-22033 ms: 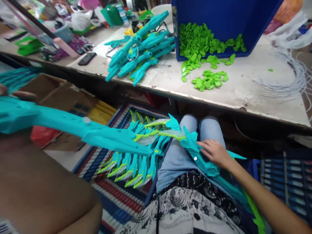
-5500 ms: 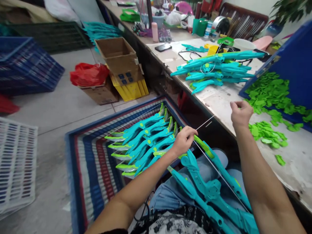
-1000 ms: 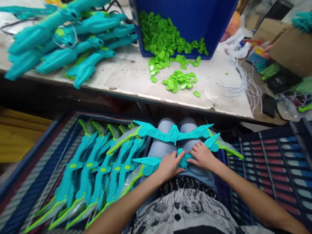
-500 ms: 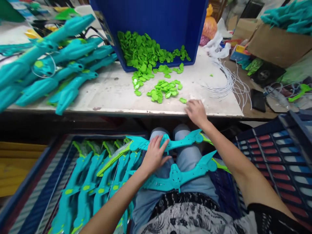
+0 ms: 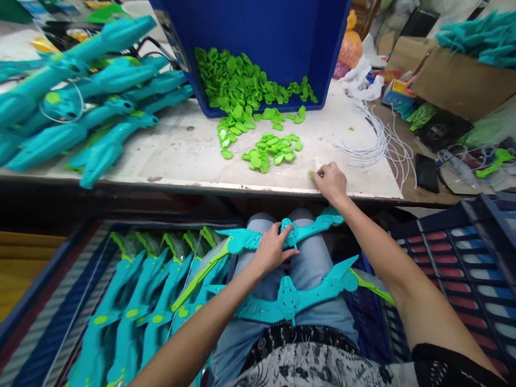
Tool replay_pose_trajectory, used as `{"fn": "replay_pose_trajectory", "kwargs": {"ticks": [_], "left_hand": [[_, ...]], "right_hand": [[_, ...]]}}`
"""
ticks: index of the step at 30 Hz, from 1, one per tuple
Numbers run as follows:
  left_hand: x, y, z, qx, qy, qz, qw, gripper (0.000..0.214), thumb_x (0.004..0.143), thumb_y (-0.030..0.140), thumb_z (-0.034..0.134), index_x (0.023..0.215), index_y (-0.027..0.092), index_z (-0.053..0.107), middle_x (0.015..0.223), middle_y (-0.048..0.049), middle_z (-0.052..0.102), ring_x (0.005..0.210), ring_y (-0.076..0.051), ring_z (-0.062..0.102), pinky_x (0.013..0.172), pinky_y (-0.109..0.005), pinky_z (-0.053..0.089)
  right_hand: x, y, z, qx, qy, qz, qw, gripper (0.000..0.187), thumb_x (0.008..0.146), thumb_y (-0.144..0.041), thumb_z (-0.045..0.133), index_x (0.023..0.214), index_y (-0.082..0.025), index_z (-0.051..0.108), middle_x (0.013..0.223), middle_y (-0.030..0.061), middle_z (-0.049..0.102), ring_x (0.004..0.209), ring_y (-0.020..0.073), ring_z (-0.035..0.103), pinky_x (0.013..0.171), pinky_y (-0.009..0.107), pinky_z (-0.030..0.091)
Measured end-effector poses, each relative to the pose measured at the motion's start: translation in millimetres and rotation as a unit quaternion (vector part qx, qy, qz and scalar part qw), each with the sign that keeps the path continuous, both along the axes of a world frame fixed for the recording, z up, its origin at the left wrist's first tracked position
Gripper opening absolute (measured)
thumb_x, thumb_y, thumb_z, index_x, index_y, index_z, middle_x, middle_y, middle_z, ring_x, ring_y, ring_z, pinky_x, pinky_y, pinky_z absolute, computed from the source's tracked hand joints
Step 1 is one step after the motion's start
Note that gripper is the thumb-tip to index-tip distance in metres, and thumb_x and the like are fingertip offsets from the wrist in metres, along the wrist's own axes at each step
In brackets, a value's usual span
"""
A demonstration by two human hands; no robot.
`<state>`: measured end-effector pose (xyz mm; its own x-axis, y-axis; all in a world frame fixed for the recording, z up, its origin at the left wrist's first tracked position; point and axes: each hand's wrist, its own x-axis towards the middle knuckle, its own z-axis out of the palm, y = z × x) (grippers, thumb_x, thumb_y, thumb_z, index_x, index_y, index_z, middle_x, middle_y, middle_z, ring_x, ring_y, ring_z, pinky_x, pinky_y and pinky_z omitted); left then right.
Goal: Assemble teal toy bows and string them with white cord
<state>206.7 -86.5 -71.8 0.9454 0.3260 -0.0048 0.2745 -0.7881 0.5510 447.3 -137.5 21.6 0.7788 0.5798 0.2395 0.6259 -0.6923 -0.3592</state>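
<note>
Across my knees lies a turquoise plastic toy bow [image 5: 312, 230] with lime-green limb ends. My left hand [image 5: 275, 248] holds it just left of its centre, fingers over the top and thumb below. Nearer my waist, a second toy bow [image 5: 287, 301] rests across my thighs, with neither hand on it. At the table's front edge, my right hand [image 5: 331, 180] pinches a small green plastic piece [image 5: 310, 174] between thumb and fingers; part of the piece is hidden. Left of that hand sits a small heap of green pieces [image 5: 271, 150].
A tipped blue bin [image 5: 258, 32] spills green pieces onto the white tabletop [image 5: 177, 156]. Turquoise bow parts [image 5: 108, 118] are piled at left. White cords [image 5: 374, 142] lie at right. A crate at my left holds finished-looking bows [image 5: 129, 317]; another crate [image 5: 455, 269] stands right.
My right hand has closed on the single green piece and drawn it slightly toward the table edge. My left hand and the upper bow have shifted a little to the right.
</note>
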Motion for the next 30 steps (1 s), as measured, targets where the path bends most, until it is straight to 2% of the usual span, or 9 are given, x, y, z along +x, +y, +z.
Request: {"fn": "replay_pose_trajectory", "kwargs": {"ticks": [3, 6, 9, 12, 17, 20, 24, 27, 30], "left_hand": [[2.6, 15.1, 6.6, -0.099, 0.044, 0.005, 0.994, 0.066, 0.088, 0.040, 0.055, 0.145, 0.017, 0.031, 0.129, -0.0184, 0.055, 0.116, -0.032, 0.056, 0.094, -0.044, 0.047], [12.3, 35.2, 13.1, -0.174, 0.118, 0.014, 0.978, 0.063, 0.087, 0.032, 0.050, 0.143, 0.009, 0.033, 0.123, -0.0188, 0.061, 0.111, -0.030, 0.060, 0.093, -0.040, 0.046], [24.0, 51.2, 15.3, -0.279, 0.128, -0.026, 0.951, 0.047, 0.081, 0.029, 0.053, 0.126, 0.012, 0.053, 0.109, -0.0108, 0.068, 0.101, -0.025, 0.062, 0.088, -0.033, 0.047], [30.5, 58.7, 14.6, -0.397, 0.125, -0.023, 0.909, 0.034, 0.078, 0.030, 0.056, 0.109, 0.016, 0.062, 0.093, -0.0034, 0.070, 0.090, -0.020, 0.062, 0.077, -0.026, 0.048], [33.1, 61.3, 14.2, -0.510, 0.138, 0.026, 0.849, 0.035, 0.076, 0.035, 0.063, 0.105, 0.015, 0.066, 0.084, -0.0009, 0.068, 0.069, -0.013, 0.054, 0.063, -0.023, 0.042], [33.7, 61.9, 12.9, -0.561, 0.140, 0.057, 0.814, 0.041, 0.074, 0.038, 0.068, 0.106, 0.013, 0.066, 0.081, -0.0014, 0.066, 0.066, -0.011, 0.051, 0.063, -0.022, 0.041], [32.3, 62.3, 11.1, -0.587, 0.128, 0.069, 0.796, 0.046, 0.075, 0.043, 0.069, 0.108, 0.012, 0.065, 0.088, -0.0034, 0.067, 0.072, -0.011, 0.053, 0.068, -0.024, 0.042], [30.6, 61.6, 10.4, -0.570, 0.122, 0.040, 0.812, 0.051, 0.074, 0.049, 0.068, 0.108, 0.012, 0.064, 0.087, -0.0028, 0.066, 0.072, -0.011, 0.052, 0.066, -0.022, 0.041], [30.3, 58.8, 8.8, -0.510, 0.105, 0.009, 0.854, 0.054, 0.072, 0.052, 0.068, 0.105, 0.011, 0.064, 0.076, 0.0006, 0.061, 0.065, -0.010, 0.046, 0.057, -0.020, 0.035]], "right_hand": [[15.3, -4.4, 3.4, 0.027, -0.028, 0.129, 0.991, 0.020, 0.081, -0.029, 0.055, 0.092, -0.017, 0.067, 0.108, 0.0131, 0.064, 0.104, 0.0284, 0.056, 0.091, 0.042, 0.044], [34.0, -6.2, 6.9, 0.011, 0.003, 0.303, 0.953, 0.020, 0.074, -0.019, 0.058, 0.092, -0.019, 0.066, 0.114, 0.0094, 0.066, 0.110, 0.0258, 0.054, 0.096, 0.042, 0.042], [32.2, -11.7, 8.9, -0.016, 0.020, 0.314, 0.949, 0.015, 0.076, -0.019, 0.059, 0.089, -0.019, 0.066, 0.104, 0.0093, 0.070, 0.101, 0.0257, 0.058, 0.093, 0.043, 0.043], [-1.8, -28.1, 3.3, 0.028, -0.003, 0.320, 0.947, 0.017, 0.082, -0.025, 0.058, 0.096, -0.018, 0.066, 0.108, 0.0102, 0.070, 0.103, 0.0253, 0.058, 0.094, 0.043, 0.043], [-76.0, -62.1, -40.5, 0.006, 0.034, 0.461, 0.887, 0.022, 0.090, -0.028, 0.054, 0.106, -0.019, 0.065, 0.118, 0.0113, 0.068, 0.108, 0.0242, 0.058, 0.086, 0.041, 0.046], [-92.8, -66.2, -69.5, -0.010, 0.040, 0.462, 0.886, 0.022, 0.092, -0.026, 0.052, 0.105, -0.019, 0.067, 0.119, 0.0122, 0.068, 0.111, 0.0248, 0.058, 0.087, 0.043, 0.047], [-92.0, -61.1, -85.7, 0.015, 0.055, 0.455, 0.889, 0.023, 0.094, -0.028, 0.051, 0.106, -0.020, 0.069, 0.121, 0.0114, 0.067, 0.120, 0.0238, 0.056, 0.095, 0.044, 0.045], [-93.7, -61.6, -88.9, 0.031, 0.065, 0.434, 0.898, 0.022, 0.092, -0.032, 0.055, 0.103, -0.020, 0.070, 0.124, 0.0112, 0.065, 0.126, 0.0248, 0.052, 0.098, 0.045, 0.043], [-100.1, -63.5, -90.9, 0.040, 0.096, 0.371, 0.923, 0.018, 0.087, -0.033, 0.062, 0.098, -0.022, 0.071, 0.127, 0.0106, 0.063, 0.121, 0.0248, 0.056, 0.099, 0.045, 0.044]]}}
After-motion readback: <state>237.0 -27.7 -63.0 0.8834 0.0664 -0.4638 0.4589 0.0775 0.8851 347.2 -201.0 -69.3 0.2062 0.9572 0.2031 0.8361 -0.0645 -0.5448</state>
